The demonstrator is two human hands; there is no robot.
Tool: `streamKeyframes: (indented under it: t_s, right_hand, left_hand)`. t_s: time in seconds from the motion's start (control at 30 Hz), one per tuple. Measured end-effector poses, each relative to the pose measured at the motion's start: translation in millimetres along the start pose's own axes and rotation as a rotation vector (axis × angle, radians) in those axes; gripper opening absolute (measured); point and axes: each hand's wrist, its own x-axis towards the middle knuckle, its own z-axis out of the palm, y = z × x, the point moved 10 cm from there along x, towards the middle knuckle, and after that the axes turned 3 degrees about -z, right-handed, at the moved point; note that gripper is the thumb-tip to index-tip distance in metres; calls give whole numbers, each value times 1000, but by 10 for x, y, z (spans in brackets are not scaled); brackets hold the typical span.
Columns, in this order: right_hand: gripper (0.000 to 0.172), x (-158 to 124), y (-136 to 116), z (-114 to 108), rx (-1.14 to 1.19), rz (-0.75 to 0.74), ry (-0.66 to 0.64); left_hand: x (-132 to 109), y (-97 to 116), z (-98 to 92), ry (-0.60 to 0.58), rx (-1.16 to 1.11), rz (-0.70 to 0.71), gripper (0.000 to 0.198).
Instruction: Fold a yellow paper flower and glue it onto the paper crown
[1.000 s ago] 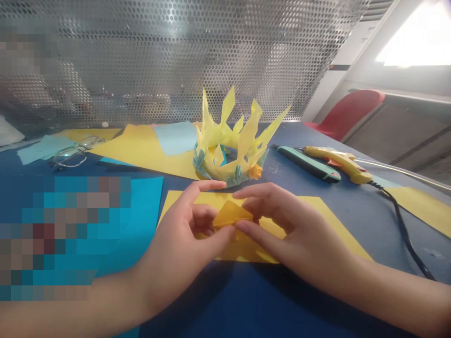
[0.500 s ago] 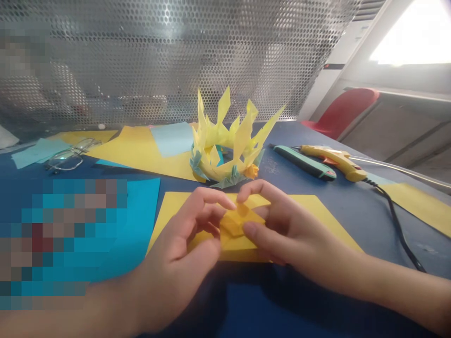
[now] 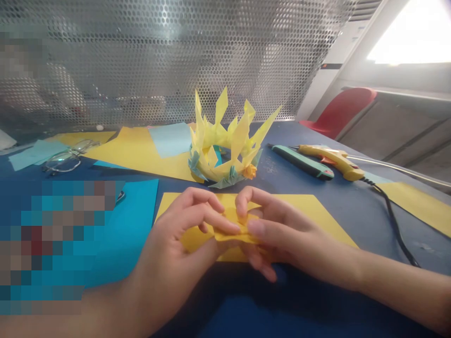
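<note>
My left hand and my right hand meet over a small folded yellow paper piece, both pinching it between thumb and fingers. The piece is held just above a larger yellow sheet lying on the blue table. My fingers hide most of the piece. Just behind my hands stands a spiky yellow paper crown with teal trim and a small orange paper flower at its front.
A teal utility knife and a yellow glue gun with a black cord lie at the right. Eyeglasses, yellow, light blue and bright blue sheets cover the left. A perforated metal screen backs the table.
My fingers have closed tighter round the yellow piece and flattened it; it stood up as a triangle before. My left index finger has curled down onto it.
</note>
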Motion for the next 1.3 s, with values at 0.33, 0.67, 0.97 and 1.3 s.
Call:
streamKeyframes:
  t_s: [0.33, 0.67, 0.97, 1.3]
  right_hand:
    - [20, -119, -427, -204, -654, -362, 351]
    - [18, -301, -595, -153, -688, -667, 402]
    - [18, -387, -773, 142, -1043, -886, 254]
    - [12, -285, -706, 25, -873, -742, 285]
  left_hand:
    - [-25, -188, 53, 4, -202, -176, 16]
    - [-5, -239, 249, -207, -217, -270, 15]
    - [-12, -245, 202, -201, -154, -284, 35]
    - [-39, -332, 215, -223, -225, -339, 35]
